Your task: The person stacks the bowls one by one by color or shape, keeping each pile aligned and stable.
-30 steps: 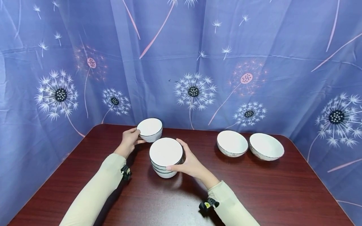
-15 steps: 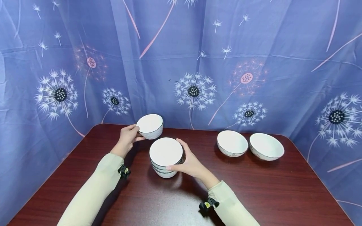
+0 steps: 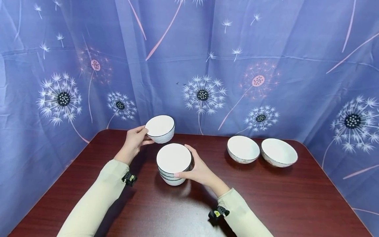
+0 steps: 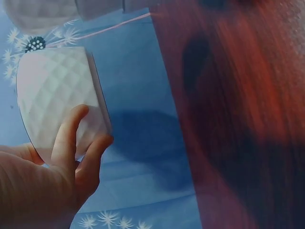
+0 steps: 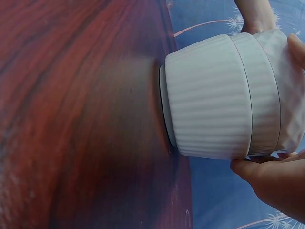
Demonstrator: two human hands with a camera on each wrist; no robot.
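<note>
My left hand (image 3: 134, 143) grips a white bowl (image 3: 161, 129) with a dark rim, thumb at its edge and fingers under its side. That bowl is held in the air above the back of the table, behind and slightly left of a stack of similar bowls (image 3: 173, 161). In the left wrist view the held bowl (image 4: 62, 95) shows a diamond-textured outside. Around the stack's right side, my right hand (image 3: 199, 169) holds the upper bowls, thumb in front and fingers behind. The right wrist view shows the stack (image 5: 209, 98) standing on the table, its lowest bowl ribbed.
Two patterned white bowls stand side by side at the back right: one nearer the middle (image 3: 243, 149), one farther right (image 3: 279, 152). The dark red wooden table (image 3: 165, 210) ends at a blue dandelion-print curtain (image 3: 177, 65) behind.
My left hand has raised its bowl from near the tabletop, shifting it slightly right at the end. The right hand and the stack have stayed in place.
</note>
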